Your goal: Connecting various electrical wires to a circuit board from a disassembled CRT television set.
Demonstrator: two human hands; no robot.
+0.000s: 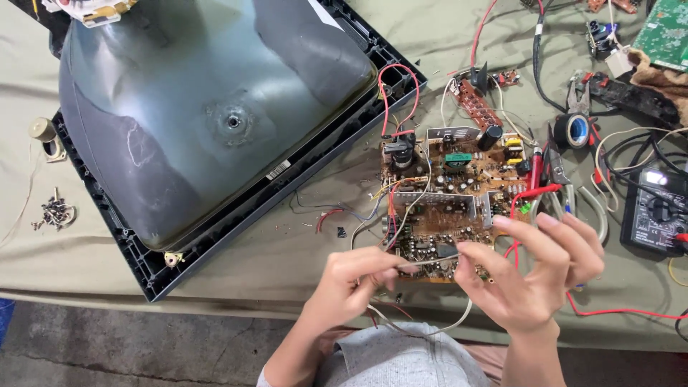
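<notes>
large grey glass picture tube (pixel 215 107) laid face-down in black frame | black multimeter (pixel 656 211) | blue-cored tape roll (pixel 575 130) | green circuit board (pixel 666 32)

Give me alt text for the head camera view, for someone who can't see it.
Two bare hands, left hand and right hand, pinch a thin grey wire between them over a brown circuit board on a cloth-covered table. A big grey picture tube lies face down to the left; a multimeter and tape roll sit right.
</notes>
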